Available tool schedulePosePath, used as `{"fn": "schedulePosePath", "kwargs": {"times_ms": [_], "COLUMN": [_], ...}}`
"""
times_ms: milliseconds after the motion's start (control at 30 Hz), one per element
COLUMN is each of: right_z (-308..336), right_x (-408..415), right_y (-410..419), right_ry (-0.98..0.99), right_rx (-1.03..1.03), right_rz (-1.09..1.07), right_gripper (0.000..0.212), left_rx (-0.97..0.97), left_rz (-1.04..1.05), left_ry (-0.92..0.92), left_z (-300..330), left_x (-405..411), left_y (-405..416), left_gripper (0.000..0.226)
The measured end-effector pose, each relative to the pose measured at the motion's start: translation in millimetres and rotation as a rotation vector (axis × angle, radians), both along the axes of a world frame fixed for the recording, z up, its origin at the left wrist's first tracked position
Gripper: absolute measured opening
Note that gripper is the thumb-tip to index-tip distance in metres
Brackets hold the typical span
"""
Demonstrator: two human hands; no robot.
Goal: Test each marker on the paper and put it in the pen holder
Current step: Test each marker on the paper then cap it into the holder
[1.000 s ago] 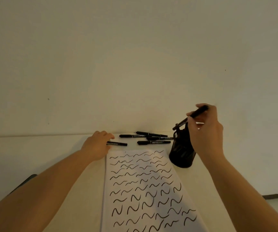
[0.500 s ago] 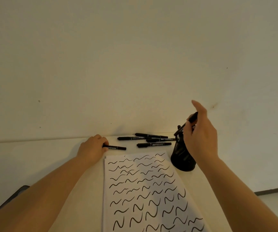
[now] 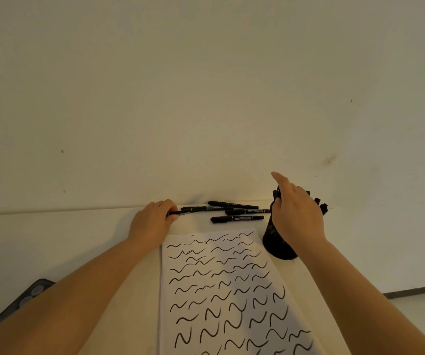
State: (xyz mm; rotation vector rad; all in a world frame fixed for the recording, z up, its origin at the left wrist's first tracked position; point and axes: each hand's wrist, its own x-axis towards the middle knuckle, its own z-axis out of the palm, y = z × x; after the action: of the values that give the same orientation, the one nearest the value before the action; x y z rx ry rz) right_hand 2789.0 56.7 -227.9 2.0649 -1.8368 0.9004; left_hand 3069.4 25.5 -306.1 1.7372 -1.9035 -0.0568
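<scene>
- The right hand [image 3: 297, 216] hides most of the pen holder's [image 3: 276, 242] mouth and the markers standing in it.
- The paper [image 3: 231, 290], just left of the pen holder, is cut off by the bottom edge.
- The left hand [image 3: 151, 224], well left of the pen holder, covers one end of a marker [image 3: 184, 213].

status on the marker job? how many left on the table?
Done: paper is covered in test squiggles, and several markers stand in the pen holder, under the right hand. In hand: left hand grips the next marker. Left: four more markers loose by the wall.

R hand [image 3: 299, 218] released marker — now in holder [image 3: 275, 242].
</scene>
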Motion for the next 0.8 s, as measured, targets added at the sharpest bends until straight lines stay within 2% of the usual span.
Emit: {"fn": "schedulePosePath", "kwargs": {"times_ms": [133, 233, 300, 367, 400, 533, 633, 800], "right_z": [-5, 0, 4, 4, 4, -3, -15, -25], "right_x": [-2, -2, -1, 2, 5, 25, 28, 23], "right_y": [-4, -2, 7, 25, 38, 95, 126, 158], "right_ry": [0.26, 0.329, 0.325, 0.139, 0.004, -0.576, -0.854, -1.17], "right_rx": [0.093, 0.146, 0.06, -0.115, -0.141, 0.199, 0.259, 0.224], "right_rz": [-0.077, -0.092, -0.034, 0.106, 0.177, 0.464, 0.485, 0.358], "right_gripper": [0.043, 0.038, 0.034, 0.029, 0.027, 0.027, 0.019, 0.032], "left_rx": [0.004, -0.011, -0.028, -0.038, -0.037, 0.017, 0.063, 0.112], "left_rz": [-0.039, -0.12, -0.182, -0.249, -0.281, -0.419, -0.484, -0.426], "left_ry": [0.139, 0.196, 0.293, 0.382, 0.416, 0.512, 0.464, 0.385], "left_z": [12, 23, 31, 38, 42, 50, 48, 35], "left_x": [-13, -23, -30, -40, -46, -78, -99, -106], "left_y": [12, 28, 43, 63, 74, 123, 156, 195], "left_gripper": [0.015, 0.016, 0.013, 0.009, 0.01, 0.019, 0.014, 0.012]}}
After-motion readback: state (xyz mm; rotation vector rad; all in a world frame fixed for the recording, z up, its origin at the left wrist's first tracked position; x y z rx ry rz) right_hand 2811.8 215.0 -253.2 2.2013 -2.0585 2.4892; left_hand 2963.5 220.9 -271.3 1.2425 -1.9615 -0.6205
